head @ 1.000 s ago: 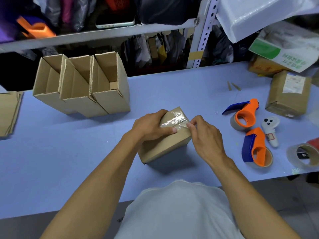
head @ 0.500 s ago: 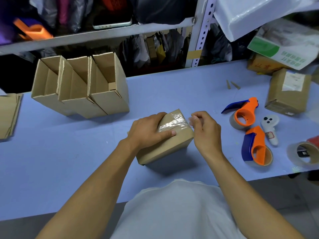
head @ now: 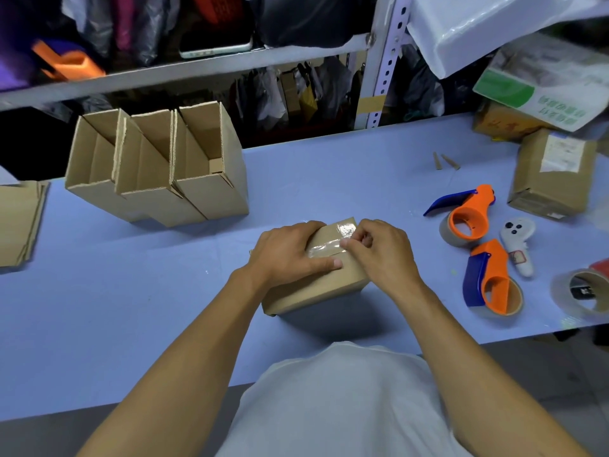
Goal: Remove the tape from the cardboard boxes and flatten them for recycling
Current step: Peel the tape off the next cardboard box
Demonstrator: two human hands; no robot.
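Note:
A small closed cardboard box (head: 329, 285) sits on the blue table (head: 131, 308) in front of me, its top seam covered by clear tape (head: 333, 240). My left hand (head: 290, 252) lies flat on the box's top and holds it down, thumb along the near edge. Curled over the right end of the top, my right hand (head: 379, 249) has its fingertips pinching at the tape. How much of the tape is lifted I cannot tell.
Three opened cardboard boxes (head: 158, 169) stand at the back left, flattened cardboard (head: 19, 222) at the left edge. To the right lie two orange tape dispensers (head: 468, 216) (head: 491, 278), a white controller (head: 517, 245), a tape roll (head: 583, 291) and a sealed box (head: 553, 176).
My right hand has moved left onto the box top, from the right corner to the tape over the seam. The left hand has stayed pressed on the box.

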